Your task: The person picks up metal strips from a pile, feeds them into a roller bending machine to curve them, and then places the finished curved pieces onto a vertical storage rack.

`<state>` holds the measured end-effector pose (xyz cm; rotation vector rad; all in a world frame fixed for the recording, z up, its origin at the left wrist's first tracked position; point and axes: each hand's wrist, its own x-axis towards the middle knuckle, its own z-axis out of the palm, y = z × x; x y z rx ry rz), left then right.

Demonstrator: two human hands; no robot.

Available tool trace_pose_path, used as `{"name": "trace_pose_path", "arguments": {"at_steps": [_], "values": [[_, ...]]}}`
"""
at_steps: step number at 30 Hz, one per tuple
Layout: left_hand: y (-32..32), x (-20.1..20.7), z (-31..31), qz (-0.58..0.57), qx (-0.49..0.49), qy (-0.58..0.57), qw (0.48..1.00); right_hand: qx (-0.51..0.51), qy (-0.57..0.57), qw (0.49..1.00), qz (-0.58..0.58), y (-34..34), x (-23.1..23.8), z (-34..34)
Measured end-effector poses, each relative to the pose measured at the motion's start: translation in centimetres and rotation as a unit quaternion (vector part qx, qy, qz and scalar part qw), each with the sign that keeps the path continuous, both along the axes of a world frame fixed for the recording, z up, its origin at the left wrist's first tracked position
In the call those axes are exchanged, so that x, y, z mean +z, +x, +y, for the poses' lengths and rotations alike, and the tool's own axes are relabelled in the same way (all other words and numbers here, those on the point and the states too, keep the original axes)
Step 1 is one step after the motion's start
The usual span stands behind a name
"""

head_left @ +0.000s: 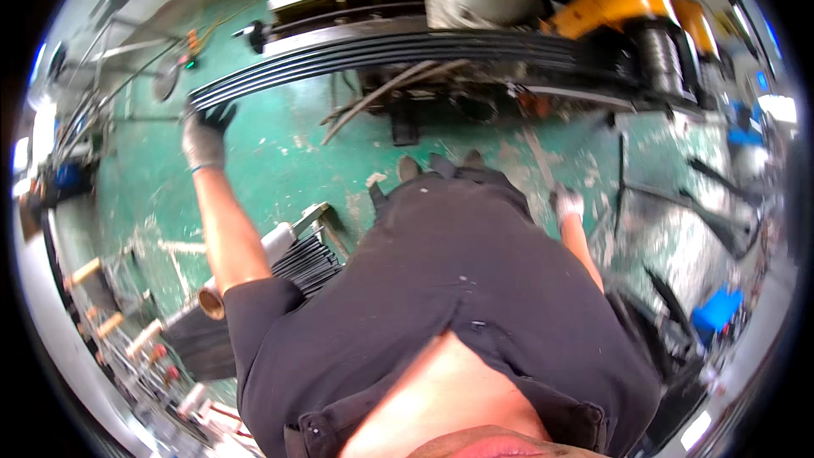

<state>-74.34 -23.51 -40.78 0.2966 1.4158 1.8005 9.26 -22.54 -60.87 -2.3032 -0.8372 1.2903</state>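
Several long black tubes (339,58) lie side by side across the machine ahead of me, their left ends jutting out over the floor. My left hand (205,140), in a pale glove with dark fingers, is stretched out at those ends. Its fingers look spread, with the thumb side against or very near the tube ends; a grip on them is not visible. Low at my right side hangs my right hand (567,203), also in a pale glove, away from the tubes. Its fingers are too blurred to make out, and no object shows in it.
A machine with an orange arm (606,4) and a ribbed metal cylinder (660,59) stands ahead right. Beside my left elbow, a stack of black strips (307,265) rests near a frame. Dark metal legs (721,212) stand at right, near a blue object (717,309). The floor (280,161) is worn green.
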Motion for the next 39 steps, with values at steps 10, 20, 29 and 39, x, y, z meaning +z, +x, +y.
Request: {"name": "trace_pose_path", "arguments": {"at_steps": [10,20,29,39], "values": [[4.0,-3.5,0.9,-0.101,0.131,0.086,0.982,0.087,0.027,0.995,0.042,-0.9,1.7,8.0],[31.3,-15.6,9.9,-0.249,0.061,-0.065,0.964,0.052,-0.123,0.989,0.059,15.8,-3.1,15.0],[50.4,-19.8,15.2,0.645,-0.444,-0.219,0.582,0.176,0.013,0.984,-0.027,26.5,-7.6,25.5],[50.7,-15.6,18.1,0.677,-0.408,-0.051,0.611,0.173,-0.125,0.966,-0.146,24.0,-3.7,11.4]]}}
